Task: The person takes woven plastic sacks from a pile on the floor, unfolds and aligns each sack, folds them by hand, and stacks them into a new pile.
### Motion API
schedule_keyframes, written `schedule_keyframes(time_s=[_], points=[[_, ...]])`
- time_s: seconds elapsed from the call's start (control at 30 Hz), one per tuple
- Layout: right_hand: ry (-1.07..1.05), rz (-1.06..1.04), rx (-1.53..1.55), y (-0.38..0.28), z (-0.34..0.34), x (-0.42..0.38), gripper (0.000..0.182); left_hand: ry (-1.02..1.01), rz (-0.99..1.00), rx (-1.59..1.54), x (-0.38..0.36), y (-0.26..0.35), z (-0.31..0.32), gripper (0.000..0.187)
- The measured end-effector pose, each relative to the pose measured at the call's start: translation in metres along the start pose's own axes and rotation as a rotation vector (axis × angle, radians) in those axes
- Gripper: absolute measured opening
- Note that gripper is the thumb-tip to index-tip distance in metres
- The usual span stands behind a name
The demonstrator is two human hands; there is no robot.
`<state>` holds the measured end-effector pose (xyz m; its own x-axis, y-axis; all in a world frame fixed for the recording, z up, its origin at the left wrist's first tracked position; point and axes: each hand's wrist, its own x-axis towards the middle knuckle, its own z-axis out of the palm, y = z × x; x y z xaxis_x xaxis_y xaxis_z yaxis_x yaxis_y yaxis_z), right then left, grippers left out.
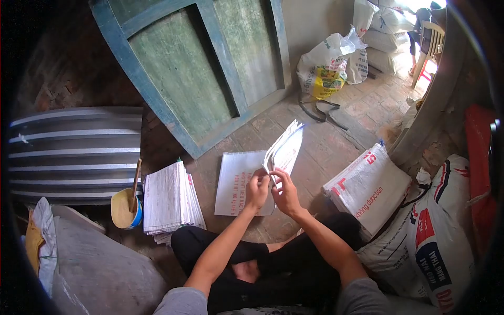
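Raised in front of me is a folded white woven sack [287, 149], its layered edges showing at the top. My left hand [257, 191] is closed on its lower left side. Close beside it, my right hand [286, 194] pinches the lower right part. Exactly how the fingertips grip is partly hidden. Beneath and behind the hands, a flat white sack with red print [236, 181] lies on the brick floor. To its left is a stack of folded white sacks [167, 197]. A second pile of white sacks with red lettering [375, 194] rests to my right.
A blue pot [137, 216] with a wooden stick stands left, near corrugated metal sheeting [73, 152]. A blue-green door panel [184, 68] leans ahead. Filled bags [386, 50], a plastic bag [325, 68] and a black strap [328, 113] are at back right. Printed sacks [428, 247] lie right.
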<state>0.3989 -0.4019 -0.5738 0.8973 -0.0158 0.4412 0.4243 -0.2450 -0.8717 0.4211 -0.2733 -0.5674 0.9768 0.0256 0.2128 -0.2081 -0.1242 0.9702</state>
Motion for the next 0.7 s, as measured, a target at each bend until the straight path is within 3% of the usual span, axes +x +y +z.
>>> schedule_keyframes(time_s=[0.07,0.23,0.33,0.4,0.47,0.5,0.53,0.6,0.67,0.7], points=[[-0.058,-0.031,0.003,-0.002,0.000,0.000,0.050,-0.057,-0.088,-0.236,0.000,0.002,-0.008,0.022],[-0.107,-0.193,-0.149,-0.006,-0.002,-0.008,0.057,0.023,-0.131,-0.110,0.001,-0.001,-0.019,0.028],[0.115,-0.209,-0.206,0.002,0.000,-0.003,0.055,0.133,0.092,0.150,0.005,-0.002,-0.034,0.027],[0.313,-0.120,-0.123,0.019,-0.008,0.012,0.047,0.311,0.097,0.073,0.016,-0.005,-0.062,0.028],[0.463,0.124,0.147,0.037,-0.030,0.030,0.043,0.513,0.002,-0.006,0.034,-0.003,-0.112,0.031],[0.566,0.100,0.196,0.042,-0.042,0.043,0.041,0.641,-0.004,0.233,0.032,0.025,-0.135,0.033],[0.678,0.079,0.238,0.048,-0.059,0.055,0.039,0.744,0.047,0.068,0.043,0.021,-0.164,0.035],[0.887,0.147,0.001,0.066,-0.096,0.085,0.039,0.849,0.033,-0.012,0.054,0.019,-0.241,0.043],[1.016,0.000,-0.016,0.085,-0.137,0.118,0.041,0.995,-0.016,-0.220,0.052,0.053,-0.289,0.045],[1.062,0.055,-0.230,0.078,-0.157,0.125,0.043,1.116,-0.101,-0.068,0.050,0.064,-0.314,0.052]])
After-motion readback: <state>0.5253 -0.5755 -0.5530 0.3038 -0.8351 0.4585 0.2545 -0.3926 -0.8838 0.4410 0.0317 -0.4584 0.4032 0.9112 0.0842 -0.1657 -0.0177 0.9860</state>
